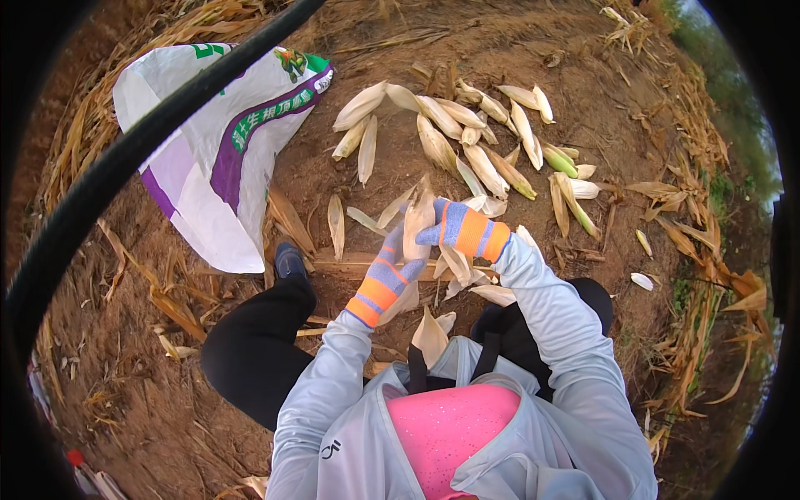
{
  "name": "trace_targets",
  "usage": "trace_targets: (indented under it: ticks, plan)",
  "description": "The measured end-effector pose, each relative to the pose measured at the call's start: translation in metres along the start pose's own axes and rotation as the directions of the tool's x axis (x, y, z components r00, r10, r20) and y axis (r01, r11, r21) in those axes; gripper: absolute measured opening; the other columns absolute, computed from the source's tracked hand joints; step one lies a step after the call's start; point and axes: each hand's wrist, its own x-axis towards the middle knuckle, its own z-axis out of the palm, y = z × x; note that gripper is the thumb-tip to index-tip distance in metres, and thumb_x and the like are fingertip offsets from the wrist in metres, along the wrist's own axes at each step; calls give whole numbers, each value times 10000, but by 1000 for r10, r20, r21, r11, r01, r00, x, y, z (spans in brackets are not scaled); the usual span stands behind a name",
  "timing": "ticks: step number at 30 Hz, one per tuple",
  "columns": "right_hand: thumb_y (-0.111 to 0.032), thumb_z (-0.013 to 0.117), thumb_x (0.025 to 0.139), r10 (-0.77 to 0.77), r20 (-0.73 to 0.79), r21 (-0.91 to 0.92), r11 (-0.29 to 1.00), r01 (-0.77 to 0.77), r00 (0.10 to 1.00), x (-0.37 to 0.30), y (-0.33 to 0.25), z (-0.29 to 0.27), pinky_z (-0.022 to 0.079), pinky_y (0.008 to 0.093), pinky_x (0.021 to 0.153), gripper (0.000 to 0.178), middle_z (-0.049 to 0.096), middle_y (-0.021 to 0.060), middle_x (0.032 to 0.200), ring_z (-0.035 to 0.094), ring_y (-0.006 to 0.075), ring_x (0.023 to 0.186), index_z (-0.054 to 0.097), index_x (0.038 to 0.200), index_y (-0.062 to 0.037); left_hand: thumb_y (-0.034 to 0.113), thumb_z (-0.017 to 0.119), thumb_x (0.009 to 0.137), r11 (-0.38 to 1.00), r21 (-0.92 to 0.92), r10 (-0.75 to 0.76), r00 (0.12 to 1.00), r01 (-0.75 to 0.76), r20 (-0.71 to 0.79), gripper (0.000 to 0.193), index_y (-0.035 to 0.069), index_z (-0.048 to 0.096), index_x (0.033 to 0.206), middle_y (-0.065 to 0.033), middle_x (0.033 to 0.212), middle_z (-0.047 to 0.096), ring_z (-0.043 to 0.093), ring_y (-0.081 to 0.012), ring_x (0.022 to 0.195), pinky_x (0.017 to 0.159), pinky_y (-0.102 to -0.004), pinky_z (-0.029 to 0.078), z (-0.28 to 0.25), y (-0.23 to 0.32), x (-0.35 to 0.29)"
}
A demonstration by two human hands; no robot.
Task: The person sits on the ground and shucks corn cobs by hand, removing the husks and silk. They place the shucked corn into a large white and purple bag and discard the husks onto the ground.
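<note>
Both my hands wear grey-blue gloves with orange bands. Between them, above my lap, stands an ear of corn [419, 218] in its dry, pale husk, its tip pointing away from me. My left hand [388, 265] closes round its lower left side. From the right, my right hand [463, 227] pinches the husk with bent fingers. Loose husk pieces [455, 265] lie just beneath the hands. Beyond them is a loose pile of unhusked corn ears [442, 137], mostly straw-coloured, a few still greenish.
A white, purple and green woven sack [250, 158] lies on the brown soil at the far left. A black cable-like strip [125, 162] crosses the view there. Dry stalks and leaves [737, 292] line the right side. My dark shoe [290, 260] rests left of the hands.
</note>
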Motion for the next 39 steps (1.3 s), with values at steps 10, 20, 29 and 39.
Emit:
trace_targets:
  ticks: [10, 20, 29, 39]
  plan:
    - [-424, 565, 717, 158, -301, 41, 987, -152, 941, 13, 16, 19, 427, 333, 744, 550, 578, 221, 905, 552, 329, 859, 527, 996, 48, 105, 657, 670, 944, 299, -17, 927, 138, -375, 407, 28, 412, 986, -110, 880, 527, 504, -156, 796, 698, -273, 428, -4, -19, 2]
    - [-279, 499, 793, 158, -410, 104, 987, -126, 898, 29, 80, 26, 414, 319, 775, 381, 580, 190, 969, 551, 306, 893, 542, 1059, -10, 84, 656, 675, 936, 352, 126, 919, 15, -373, 482, 30, 377, 1064, -107, 937, 510, 504, -168, 822, 753, -275, 421, -1, -23, 4]
    - [-160, 466, 799, 27, -304, -9, 999, -31, 952, 23, 76, 28, 426, 301, 756, 244, 590, 128, 945, 560, 273, 852, 584, 1005, -105, 265, 605, 750, 877, -406, -378, 891, 258, -250, 481, 44, 387, 1118, -75, 894, 536, 535, -159, 763, 631, -269, 457, -9, -17, 3]
    - [-154, 451, 847, 430, -297, 654, 742, -147, 853, 18, 65, 11, 514, 458, 664, 195, 569, 166, 907, 603, 300, 745, 454, 991, -22, 214, 635, 757, 746, -665, -387, 797, -25, -464, 416, 84, 444, 1103, -91, 978, 541, 535, -208, 868, 742, -363, 456, -50, -45, 2]
